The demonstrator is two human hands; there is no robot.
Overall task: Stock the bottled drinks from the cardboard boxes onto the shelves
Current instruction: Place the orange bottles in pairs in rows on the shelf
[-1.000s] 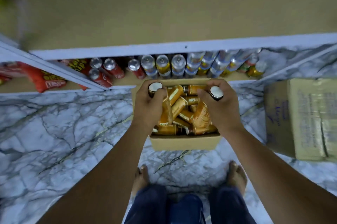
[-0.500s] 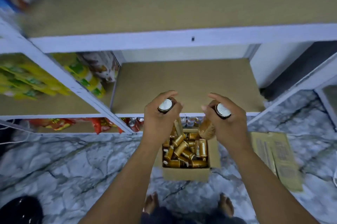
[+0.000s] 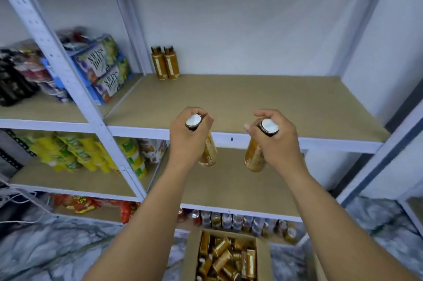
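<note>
The shelf lay just ahead. My left hand gripped the left bottle, my right hand the right bottle, caps up at its near edge. The stocked pair stood far left, nearer my left hand.

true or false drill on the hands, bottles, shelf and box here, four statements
1. The left hand and right hand each grip a bottle. True.
2. The two shelved bottles lie on their sides. False: they stand upright at the back left of the shelf.
3. The box is empty. False: it holds many bottles.
4. Snack packs sit in the bay to the left. True.
</note>
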